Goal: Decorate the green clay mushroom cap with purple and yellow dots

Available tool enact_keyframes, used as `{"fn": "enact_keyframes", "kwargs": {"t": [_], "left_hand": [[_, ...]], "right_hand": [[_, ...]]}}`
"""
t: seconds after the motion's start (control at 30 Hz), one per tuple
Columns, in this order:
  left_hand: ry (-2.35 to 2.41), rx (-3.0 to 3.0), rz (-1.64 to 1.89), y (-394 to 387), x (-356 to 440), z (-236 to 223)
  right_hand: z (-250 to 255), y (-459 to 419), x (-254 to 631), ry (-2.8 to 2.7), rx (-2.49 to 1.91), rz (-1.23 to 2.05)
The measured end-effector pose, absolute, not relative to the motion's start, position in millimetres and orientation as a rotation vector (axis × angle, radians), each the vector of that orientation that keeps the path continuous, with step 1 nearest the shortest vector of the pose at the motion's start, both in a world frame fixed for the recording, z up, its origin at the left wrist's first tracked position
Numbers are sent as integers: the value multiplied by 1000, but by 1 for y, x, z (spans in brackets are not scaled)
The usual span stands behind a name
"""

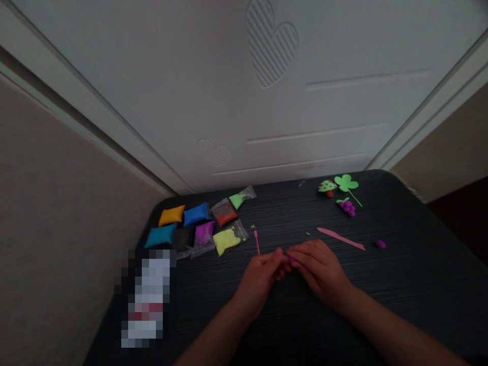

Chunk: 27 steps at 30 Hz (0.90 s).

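My left hand (pixel 263 274) and my right hand (pixel 320 267) meet over the dark table, fingertips together. Between them shows a small bit of purple clay (pixel 292 260), mostly hidden by the fingers. Both hands are closed around it in a pinch. Just beyond my left hand lies a thin pink modelling tool (pixel 257 243). A flat pink clay knife (pixel 340 238) rests past my right hand, and farther right sits a purple clay lump (pixel 380 244).
At the back right lie a clay mushroom (pixel 327 187), a green clover (pixel 346 183) and a purple grape bunch (pixel 347 207). Several clay bags, including a yellow one (pixel 227 240) and a blue one (pixel 196 215), lie left. A blurred white item (pixel 152 290) is nearer. A white door (pixel 305 112) stands behind the table.
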<state>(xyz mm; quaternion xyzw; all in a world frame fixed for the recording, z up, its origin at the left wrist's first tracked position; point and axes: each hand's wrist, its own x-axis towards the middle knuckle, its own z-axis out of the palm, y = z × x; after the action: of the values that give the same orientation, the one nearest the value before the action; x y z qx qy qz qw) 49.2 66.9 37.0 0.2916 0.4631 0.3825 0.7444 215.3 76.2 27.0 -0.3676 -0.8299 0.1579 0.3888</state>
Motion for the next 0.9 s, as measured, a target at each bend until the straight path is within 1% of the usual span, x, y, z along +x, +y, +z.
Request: {"fn": "enact_keyframes", "kwargs": {"t": [0.33,0.67,0.9], "left_hand": [[989,570,813,69,51,40],[895,551,822,67,53,41],[876,582,831,66,56,42]], "right_hand": [[32,77,215,-1972,-1075,501],[29,76,213,-2057,-938,484],[21,74,212,-2101,-924,430]]}}
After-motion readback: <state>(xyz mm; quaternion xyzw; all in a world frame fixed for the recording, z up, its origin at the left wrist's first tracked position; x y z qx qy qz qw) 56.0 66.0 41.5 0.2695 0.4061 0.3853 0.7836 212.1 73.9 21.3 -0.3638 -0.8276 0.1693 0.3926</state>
